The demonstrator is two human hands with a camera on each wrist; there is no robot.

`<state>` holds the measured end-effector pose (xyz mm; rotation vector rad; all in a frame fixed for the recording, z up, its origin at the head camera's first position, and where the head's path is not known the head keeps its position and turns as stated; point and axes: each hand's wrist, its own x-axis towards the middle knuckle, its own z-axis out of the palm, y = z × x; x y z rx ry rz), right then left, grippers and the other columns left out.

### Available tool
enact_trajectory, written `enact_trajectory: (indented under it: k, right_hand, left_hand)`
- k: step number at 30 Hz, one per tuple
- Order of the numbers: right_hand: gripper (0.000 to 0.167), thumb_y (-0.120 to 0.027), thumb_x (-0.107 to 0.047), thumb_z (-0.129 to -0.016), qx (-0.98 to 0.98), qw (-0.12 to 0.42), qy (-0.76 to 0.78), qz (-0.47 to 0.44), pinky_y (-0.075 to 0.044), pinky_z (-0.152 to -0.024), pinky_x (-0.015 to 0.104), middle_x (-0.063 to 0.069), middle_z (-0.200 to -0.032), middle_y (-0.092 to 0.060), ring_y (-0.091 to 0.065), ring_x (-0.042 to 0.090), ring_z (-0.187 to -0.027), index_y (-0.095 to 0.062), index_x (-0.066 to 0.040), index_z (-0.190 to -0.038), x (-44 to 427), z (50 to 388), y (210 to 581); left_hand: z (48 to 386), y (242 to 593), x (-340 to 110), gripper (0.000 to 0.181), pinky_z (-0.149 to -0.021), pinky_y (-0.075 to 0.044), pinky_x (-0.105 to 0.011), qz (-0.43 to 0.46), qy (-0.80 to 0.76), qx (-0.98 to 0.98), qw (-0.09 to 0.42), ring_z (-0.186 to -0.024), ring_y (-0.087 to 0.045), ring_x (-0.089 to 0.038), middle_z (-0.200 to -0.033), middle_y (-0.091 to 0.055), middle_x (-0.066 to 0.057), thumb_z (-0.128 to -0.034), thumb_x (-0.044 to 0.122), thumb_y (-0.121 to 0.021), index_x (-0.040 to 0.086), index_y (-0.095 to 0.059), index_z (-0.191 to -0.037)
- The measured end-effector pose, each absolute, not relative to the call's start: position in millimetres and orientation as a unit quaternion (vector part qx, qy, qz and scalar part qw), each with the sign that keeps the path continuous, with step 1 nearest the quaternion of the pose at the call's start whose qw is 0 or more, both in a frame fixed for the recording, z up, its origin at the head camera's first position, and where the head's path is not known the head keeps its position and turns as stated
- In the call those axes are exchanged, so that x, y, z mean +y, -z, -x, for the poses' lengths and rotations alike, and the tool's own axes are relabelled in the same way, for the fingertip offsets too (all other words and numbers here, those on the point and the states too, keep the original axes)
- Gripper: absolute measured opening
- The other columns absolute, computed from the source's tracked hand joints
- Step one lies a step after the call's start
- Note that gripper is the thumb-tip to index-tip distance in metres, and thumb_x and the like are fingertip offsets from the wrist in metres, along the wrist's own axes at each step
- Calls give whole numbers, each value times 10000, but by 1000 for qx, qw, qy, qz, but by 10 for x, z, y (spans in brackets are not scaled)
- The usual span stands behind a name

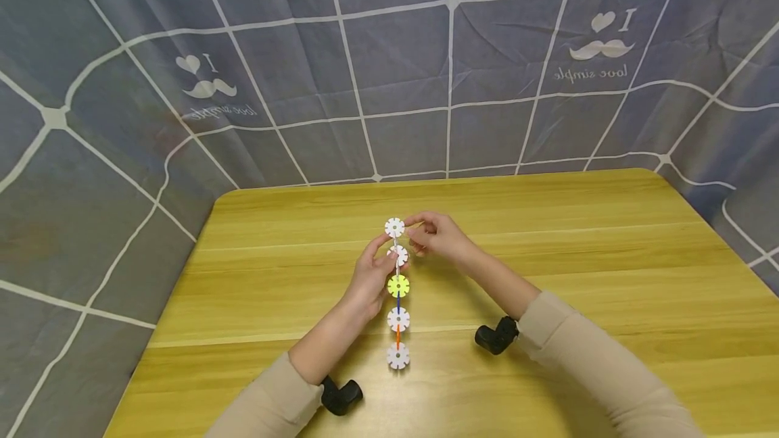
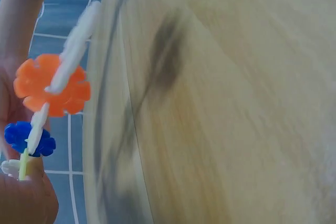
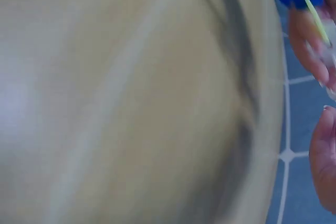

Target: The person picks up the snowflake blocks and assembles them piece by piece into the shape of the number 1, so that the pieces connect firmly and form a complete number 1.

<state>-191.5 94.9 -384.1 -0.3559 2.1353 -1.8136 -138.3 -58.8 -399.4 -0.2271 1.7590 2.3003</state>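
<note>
A chain of notched plastic discs, slotted together at right angles, hangs above the table in the head view. Along it are white discs (image 1: 398, 320), a yellow disc (image 1: 398, 286), a blue disc (image 2: 30, 138) and an orange disc (image 2: 52, 85). My left hand (image 1: 370, 279) pinches the chain near its far end, thumb over a white disc. At the far-end white disc (image 1: 394, 227), my right hand (image 1: 439, 236) has its index fingertip beside the rim. In the right wrist view, the right thumb (image 3: 324, 153) stands apart from the chain; its other fingers are out of frame.
The wooden table (image 1: 584, 255) stretches out beneath both arms. A grey curtain (image 1: 402, 80) with white lines hangs behind it and at the sides. Black wrist-worn devices (image 1: 342, 396) stick out from both wrists.
</note>
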Motion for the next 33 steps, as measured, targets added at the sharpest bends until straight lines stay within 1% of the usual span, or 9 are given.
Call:
enact_trajectory:
  k: [3, 5, 8, 13, 20, 23, 27, 30, 33]
  right_hand:
    - [205, -512, -28, -945, 728, 184, 654, 96, -505, -591, 215, 115, -762, -573, -552, 124, -629, -489, 106, -1099, 946, 1824, 3911]
    - [169, -506, -19, -944, 716, 203, 663, 82, -505, -578, 205, 108, -759, -567, -559, 126, -622, -476, 94, -1066, 946, 1753, 3944]
    - [147, -527, -20, -930, 706, 225, 668, 65, -508, -571, 202, 95, -759, -567, -563, 133, -620, -478, 53, -1048, 926, 1661, 3980]
    - [205, -565, -51, -916, 697, 257, 669, 34, -522, -579, 223, 60, -756, -564, -561, 135, -632, -474, 23, -1084, 862, 1538, 4030]
    - [152, -541, -45, -931, 672, 269, 689, -14, -499, -552, 219, 27, -738, -538, -529, 121, -628, -458, -20, -1056, 818, 1471, 4072]
    - [120, -524, -31, -936, 667, 268, 695, -12, -492, -542, 211, 29, -723, -533, -527, 120, -625, -451, -24, -1030, 837, 1490, 4092]
    - [94, -511, -24, -941, 664, 269, 697, -12, -493, -532, 207, 36, -714, -538, -535, 115, -618, -451, -32, -1013, 880, 1546, 4118]
    - [91, -507, -29, -945, 666, 268, 696, -21, -496, -527, 207, 37, -717, -541, -538, 112, -611, -452, -34, -1018, 927, 1603, 4149]
    - [97, -506, -37, -947, 672, 266, 691, -33, -502, -530, 212, 40, -724, -544, -541, 112, -606, -454, -31, -1028, 978, 1657, 4181]
  left_hand:
    - [1398, 3988, -616, 496, -517, -425, -114, 85, -780, 610, 112, -770, -600, -91, -954, -614, -95, -965, 0, -438, 127, -325, -1431]
    - [1411, 3988, -632, 504, -445, -358, -100, 88, -775, 616, 109, -735, -577, -68, -940, -604, -72, -966, -1, -431, 145, -318, -1435]
    - [1435, 3981, -646, 512, -387, -295, -99, 91, -777, 615, 101, -669, -536, -48, -920, -575, -46, -968, -8, -418, 173, -316, -1436]
    - [1457, 3976, -640, 510, -400, -297, -102, 94, -787, 604, 90, -677, -528, -60, -947, -554, -61, -972, -15, -401, 178, -314, -1436]
    - [1485, 3998, -587, 518, -629, -463, -148, 97, -796, 591, 89, -857, -545, -130, -1020, -538, -80, -975, -16, -391, 179, -299, -1446]
    - [1513, 4000, -551, 512, -577, -421, -136, 93, -794, 595, 85, -811, -536, -111, -966, -543, -57, -971, -17, -402, 180, -319, -1436]
    - [1581, 4003, -501, 494, -492, -330, -139, 86, -780, 615, 79, -663, -462, -67, -856, -528, -16, -954, -22, -440, 156, -369, -1409]
    - [1662, 4021, -471, 479, -514, -357, -162, 83, -763, 636, 77, -624, -436, -60, -806, -518, -5, -934, -28, -482, 126, -415, -1383]
    - [1773, 4061, -452, 468, -576, -427, -187, 80, -743, 659, 86, -649, -492, -65, -814, -549, -15, -912, -36, -521, 104, -459, -1354]
